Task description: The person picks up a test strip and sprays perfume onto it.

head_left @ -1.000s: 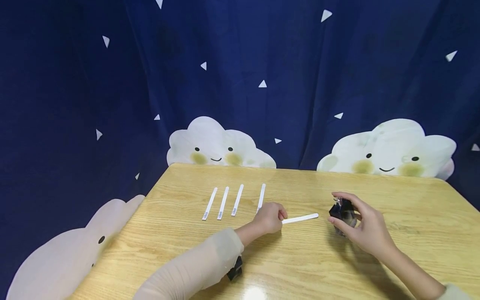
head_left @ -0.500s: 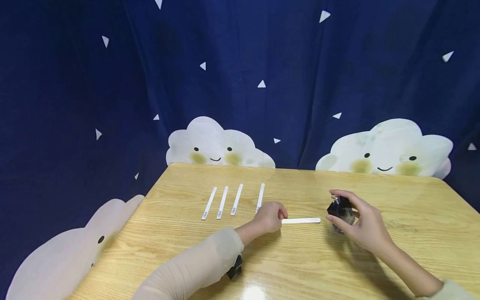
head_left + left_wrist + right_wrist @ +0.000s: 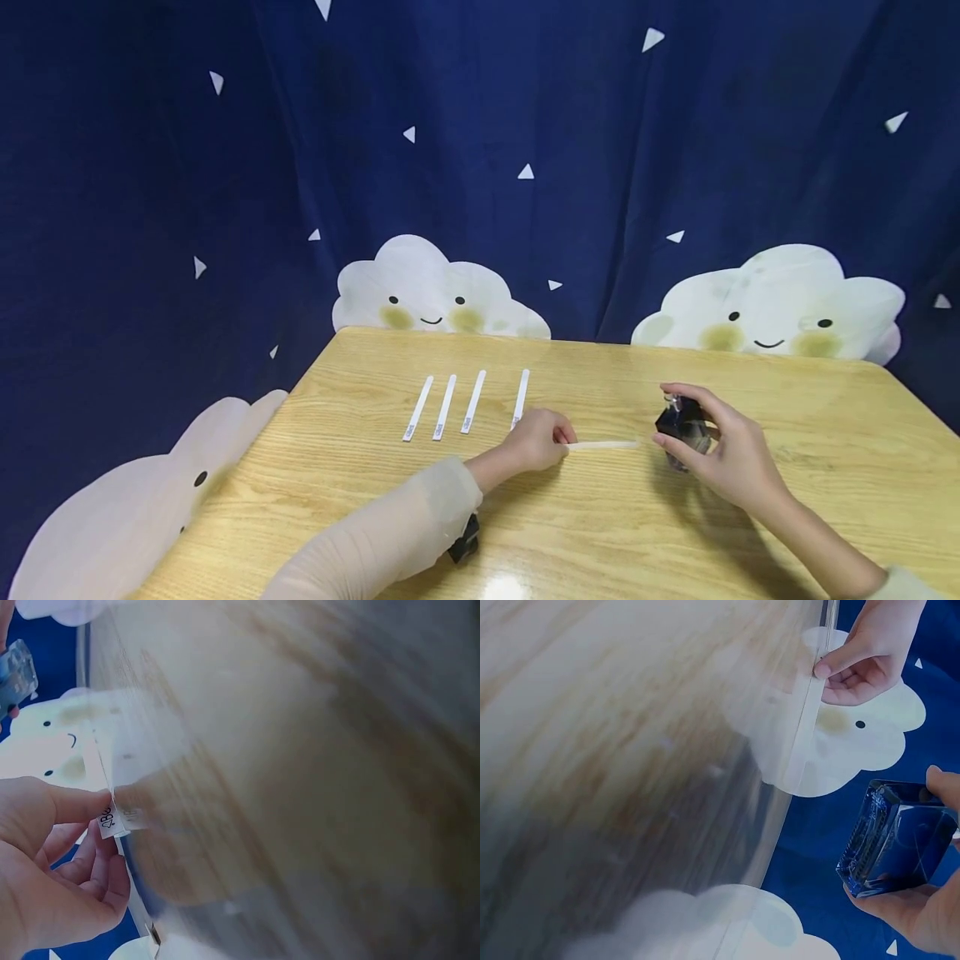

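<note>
My left hand [image 3: 534, 439] pinches one end of a white paper test strip [image 3: 602, 446] between thumb and fingers. The strip points right, nearly level and almost edge-on in the head view. In the left wrist view, black print shows on the strip's held end [image 3: 109, 823]. On the right, my right hand [image 3: 731, 458] grips a faceted glass perfume bottle [image 3: 684, 429] with a dark upper part, index finger over the spray top. The bottle [image 3: 907, 832] is held above the table, tilted, a short gap from the strip's free tip.
Several white strips [image 3: 445, 407] lie side by side on the wooden table [image 3: 600, 533], printed ends nearest me. A dark block-like object [image 3: 465, 542] is partly hidden by the left sleeve. Behind the table hangs a blue curtain [image 3: 480, 125] with clouds.
The strip's free end has dropped from a slight upward slant to about level, and its face has turned nearly edge-on. Both hands have hardly moved.
</note>
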`<state>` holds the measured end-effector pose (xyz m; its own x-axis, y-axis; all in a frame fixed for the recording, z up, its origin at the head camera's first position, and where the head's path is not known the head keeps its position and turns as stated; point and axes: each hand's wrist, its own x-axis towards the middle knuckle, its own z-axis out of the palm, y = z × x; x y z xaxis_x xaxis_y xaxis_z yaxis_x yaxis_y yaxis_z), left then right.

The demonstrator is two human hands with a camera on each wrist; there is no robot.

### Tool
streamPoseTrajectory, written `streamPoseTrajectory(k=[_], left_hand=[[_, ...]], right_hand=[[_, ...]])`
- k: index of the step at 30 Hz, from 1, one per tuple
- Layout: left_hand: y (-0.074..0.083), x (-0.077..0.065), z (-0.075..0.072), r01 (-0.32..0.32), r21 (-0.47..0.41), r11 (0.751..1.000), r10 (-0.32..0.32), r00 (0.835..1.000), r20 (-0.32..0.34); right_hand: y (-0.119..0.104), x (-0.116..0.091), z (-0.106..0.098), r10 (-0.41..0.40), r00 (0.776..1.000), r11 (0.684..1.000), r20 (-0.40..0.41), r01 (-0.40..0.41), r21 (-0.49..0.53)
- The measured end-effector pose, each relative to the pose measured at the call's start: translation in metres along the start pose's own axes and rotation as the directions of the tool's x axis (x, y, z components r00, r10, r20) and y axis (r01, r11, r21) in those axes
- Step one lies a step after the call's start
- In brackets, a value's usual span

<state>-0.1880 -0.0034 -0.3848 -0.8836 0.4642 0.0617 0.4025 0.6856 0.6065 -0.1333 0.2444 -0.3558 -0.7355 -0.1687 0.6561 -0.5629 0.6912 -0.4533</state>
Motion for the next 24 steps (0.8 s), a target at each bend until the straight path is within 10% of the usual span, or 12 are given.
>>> streamPoseTrajectory(k=[9,24], left_hand=[[-0.011,-0.001,0.0,0.026,-0.133,0.991,-0.029,0.999,-0.024],[-0.034,-0.017,-0.018,0.135,-0.397,0.908,-0.172,0.983,-0.058]], right_hand=[[0.001,-0.002,-0.001,-0.012,1.0,1.0,-0.018,0.012,-0.001],[0.0,-0.001,0.004,-0.033,0.999,0.999,-0.013,0.033,-0.007]])
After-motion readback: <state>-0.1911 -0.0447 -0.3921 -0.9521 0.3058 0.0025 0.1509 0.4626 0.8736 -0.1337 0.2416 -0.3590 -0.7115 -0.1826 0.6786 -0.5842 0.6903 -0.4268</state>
